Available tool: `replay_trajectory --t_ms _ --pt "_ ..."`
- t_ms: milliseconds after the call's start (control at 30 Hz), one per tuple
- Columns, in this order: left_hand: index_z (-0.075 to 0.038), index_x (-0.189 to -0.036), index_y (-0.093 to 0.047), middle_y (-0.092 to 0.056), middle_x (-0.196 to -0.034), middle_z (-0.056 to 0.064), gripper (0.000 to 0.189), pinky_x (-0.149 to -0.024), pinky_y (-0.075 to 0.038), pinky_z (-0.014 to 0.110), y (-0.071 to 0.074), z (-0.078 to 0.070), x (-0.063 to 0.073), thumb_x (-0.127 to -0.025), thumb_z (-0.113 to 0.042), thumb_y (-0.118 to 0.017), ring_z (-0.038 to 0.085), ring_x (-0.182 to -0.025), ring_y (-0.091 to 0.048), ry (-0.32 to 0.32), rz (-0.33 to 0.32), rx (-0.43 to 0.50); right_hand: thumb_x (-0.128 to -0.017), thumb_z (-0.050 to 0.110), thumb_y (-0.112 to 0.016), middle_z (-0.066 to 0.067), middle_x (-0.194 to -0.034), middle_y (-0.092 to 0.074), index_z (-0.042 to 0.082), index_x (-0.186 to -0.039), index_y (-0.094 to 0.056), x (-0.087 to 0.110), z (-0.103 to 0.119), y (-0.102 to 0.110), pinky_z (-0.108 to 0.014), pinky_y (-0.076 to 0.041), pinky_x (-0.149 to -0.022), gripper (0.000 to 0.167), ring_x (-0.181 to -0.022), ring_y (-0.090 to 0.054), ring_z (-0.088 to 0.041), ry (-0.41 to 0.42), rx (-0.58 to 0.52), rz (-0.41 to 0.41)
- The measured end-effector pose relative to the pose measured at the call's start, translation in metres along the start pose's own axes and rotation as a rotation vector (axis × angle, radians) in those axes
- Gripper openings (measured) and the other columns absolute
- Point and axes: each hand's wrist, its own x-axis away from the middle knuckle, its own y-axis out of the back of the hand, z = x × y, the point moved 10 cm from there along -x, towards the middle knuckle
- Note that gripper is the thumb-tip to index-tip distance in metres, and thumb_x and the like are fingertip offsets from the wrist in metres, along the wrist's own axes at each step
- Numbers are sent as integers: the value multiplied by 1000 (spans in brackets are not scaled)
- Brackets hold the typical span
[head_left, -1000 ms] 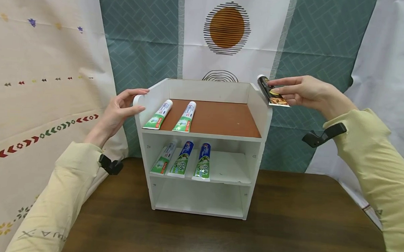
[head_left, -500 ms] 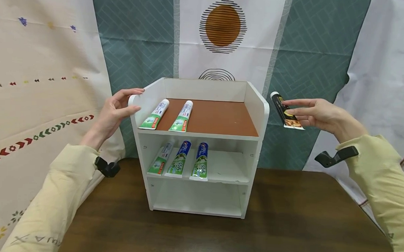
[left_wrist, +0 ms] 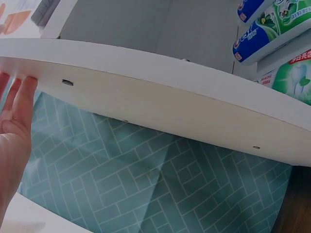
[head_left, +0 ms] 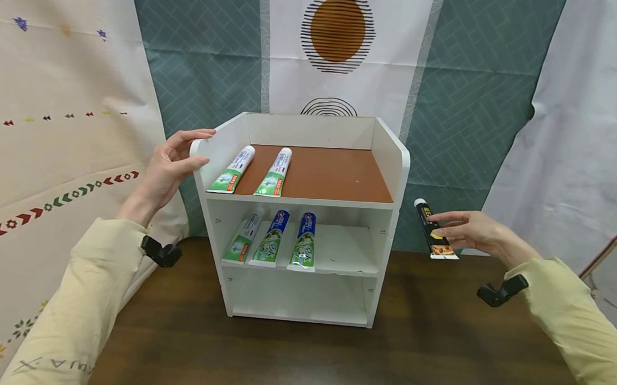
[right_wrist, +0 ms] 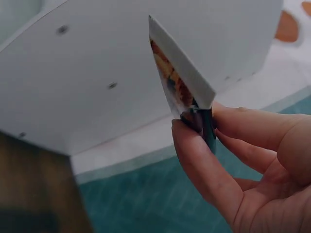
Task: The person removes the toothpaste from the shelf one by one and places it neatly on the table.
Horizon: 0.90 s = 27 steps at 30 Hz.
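Note:
Between thumb and fingers my right hand (head_left: pixel 475 235) pinches a black toothpaste tube (head_left: pixel 432 233), white cap pointing up and away. In the right wrist view the tube's crimped end (right_wrist: pixel 187 68) faces the camera, beside the shelf's outer wall. My left hand (head_left: pixel 158 173) touches the upper left side of a white three-tier shelf (head_left: pixel 402 179); its fingers (left_wrist: pixel 22 99) lie straight against the outer panel. Two white-and-green toothpaste tubes (head_left: pixel 274 171) lie on the brown top tier. On the middle tier are a similar tube (head_left: pixel 243 235) and two blue-and-green ones (head_left: pixel 303 243).
The shelf stands on a dark wooden table (head_left: pixel 303 356). Behind hangs a teal and white cloth (head_left: pixel 459 107) with an orange circle print. A patterned cream cloth (head_left: pixel 60 150) covers the left side, and a white cloth (head_left: pixel 586 140) the right.
My right hand has carried the black toothpaste tube from beside the shelf's top right edge downward and a little right. My left hand stays at the shelf's left side.

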Motion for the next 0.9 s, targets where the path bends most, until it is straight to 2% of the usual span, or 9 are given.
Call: replay_trajectory --t_ms 200,433,533,700,900 --pt "0 -119 -55 -40 -132 15 40 -78 -45 27 0 1 0 -82 16 -52 28 -115 -37 -2 -5 2 -82 11 -68 -21 -116 -48 -3 -127 -48 0 -43 -10 -40 -48 -74 52 -87 -57 -22 -45 9 34" --pt "0 -119 -55 -39 -133 15 40 -78 -44 27 1 1 0 -83 15 -52 27 -116 -36 -3 -15 6 -80 6 -68 -15 -98 -54 -8 -123 -48 -1 -80 -26 -42 -49 -70 49 -82 -58 -25 -56 8 73" --pt "0 -119 -55 -39 -133 15 40 -78 -44 27 2 0 0 -83 15 -53 27 -116 -36 -1 -25 11 -80 2 -67 -15 -95 -55 -10 -122 -47 -3 -97 -35 -44 -49 -69 48 -80 -61 -29 -64 -3 89" --pt "0 -120 -54 -39 -133 15 40 -78 -44 26 2 0 0 -82 15 -53 27 -115 -37 8 -30 9 -78 -3 -67 -15 -90 -54 -14 -118 -46 -3 -121 -42 -44 -50 -64 47 -73 -62 -31 -69 10 68" --pt "-1 -120 -55 -39 -132 15 40 -78 -44 27 0 2 -1 -83 15 -53 26 -114 -38 10 -29 5 -76 -4 -68 -17 -87 -55 -14 -115 -49 -3 -140 -46 -45 -51 -61 45 -72 -62 -33 -65 22 40"
